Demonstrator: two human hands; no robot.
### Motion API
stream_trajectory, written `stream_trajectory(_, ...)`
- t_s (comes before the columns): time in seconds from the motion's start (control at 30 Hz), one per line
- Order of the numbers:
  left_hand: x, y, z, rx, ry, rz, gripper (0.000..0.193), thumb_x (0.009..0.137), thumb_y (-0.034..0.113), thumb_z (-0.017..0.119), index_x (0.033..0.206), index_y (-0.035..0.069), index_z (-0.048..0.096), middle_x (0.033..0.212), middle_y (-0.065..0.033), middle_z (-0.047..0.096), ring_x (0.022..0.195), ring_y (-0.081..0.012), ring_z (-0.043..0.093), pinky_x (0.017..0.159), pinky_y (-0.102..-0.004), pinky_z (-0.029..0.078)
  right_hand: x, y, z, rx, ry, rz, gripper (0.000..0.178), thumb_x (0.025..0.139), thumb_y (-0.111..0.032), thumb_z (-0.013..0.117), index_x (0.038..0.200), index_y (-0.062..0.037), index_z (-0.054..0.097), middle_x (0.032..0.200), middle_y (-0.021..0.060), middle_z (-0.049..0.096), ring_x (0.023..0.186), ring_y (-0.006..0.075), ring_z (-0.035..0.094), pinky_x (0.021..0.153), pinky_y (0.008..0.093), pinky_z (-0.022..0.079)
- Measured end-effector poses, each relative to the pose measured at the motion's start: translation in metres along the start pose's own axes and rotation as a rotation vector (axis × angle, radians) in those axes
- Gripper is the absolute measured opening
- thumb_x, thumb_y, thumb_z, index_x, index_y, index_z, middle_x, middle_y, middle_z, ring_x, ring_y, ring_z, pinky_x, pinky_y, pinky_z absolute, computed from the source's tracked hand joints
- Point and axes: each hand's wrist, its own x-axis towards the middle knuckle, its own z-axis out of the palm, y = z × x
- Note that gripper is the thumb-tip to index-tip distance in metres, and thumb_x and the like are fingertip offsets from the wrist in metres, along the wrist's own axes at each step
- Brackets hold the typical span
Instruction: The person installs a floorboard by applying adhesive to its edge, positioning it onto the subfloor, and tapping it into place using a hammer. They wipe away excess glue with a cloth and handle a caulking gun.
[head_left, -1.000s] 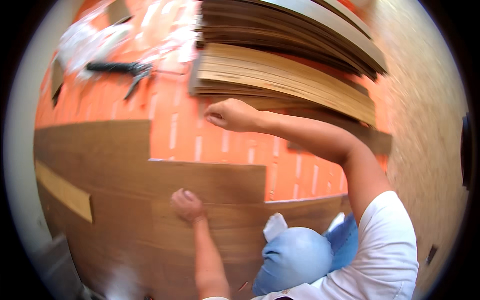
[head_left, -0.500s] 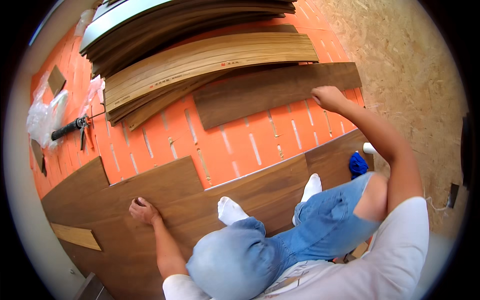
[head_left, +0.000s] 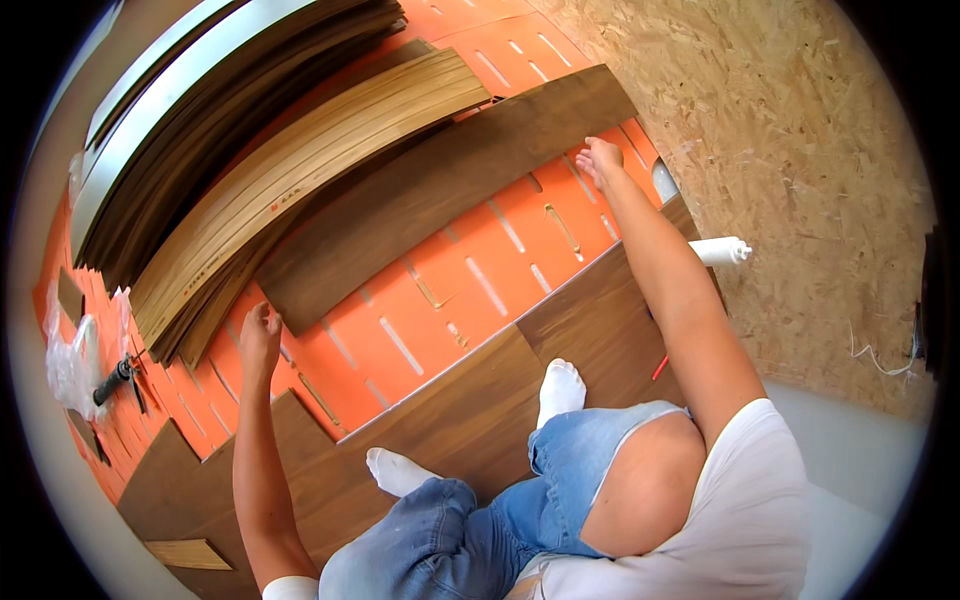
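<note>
A loose dark brown floorboard (head_left: 440,190) lies slantwise on the orange underlay (head_left: 475,290). Beside its left end is my left hand (head_left: 260,335), fingers loosely bent and nothing visible in them. My right hand (head_left: 602,162) reaches to the near edge at the board's right end, fingers stretched and apart; whether it touches the board I cannot tell. Below the underlay strip, laid brown flooring (head_left: 460,400) carries my feet in white socks.
Stacked floorboards (head_left: 310,170) stand behind the loose one. At the left are a caulking gun (head_left: 115,382) and clear plastic wrap (head_left: 75,360). A white tube (head_left: 720,251) lies by my right forearm, a red stick-like item (head_left: 660,368) below it. Bare chipboard (head_left: 790,150) is at the right.
My left hand has moved up from the laid flooring to the loose board's left end. My right hand has opened from a closed shape near the board's right end. The view has turned.
</note>
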Motion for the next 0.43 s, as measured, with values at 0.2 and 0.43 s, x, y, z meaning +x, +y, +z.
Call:
stream_trajectory(0.2,0.048,0.033,0.047,-0.039,-0.015,-0.165,0.061,0.097,0.034,0.066,0.141,-0.007,0.057,0.129,-0.0263,0.068,0.123,-0.0401,0.064,0.105,-0.0441,0.048,0.058,-0.001,-0.013,0.321,-0.087,0.077,0.055,0.104,-0.034,0.065,0.146,-0.0013,0.051,0.144,0.0178,0.060,0.127,0.0363,0.062,0.112,0.0559,0.049)
stream_trajectory(0.43,0.052,-0.021,0.029,-0.580,0.191,-0.411,0.066,0.095,0.033,0.069,0.149,-0.001,0.055,0.146,-0.0216,0.060,0.135,-0.0387,0.056,0.115,-0.0382,0.041,0.013,-0.018,0.039,0.506,-0.692,-0.167,0.060,0.109,-0.050,0.050,0.148,-0.0048,0.050,0.154,0.0145,0.054,0.136,0.0405,0.056,0.112,0.0664,0.045)
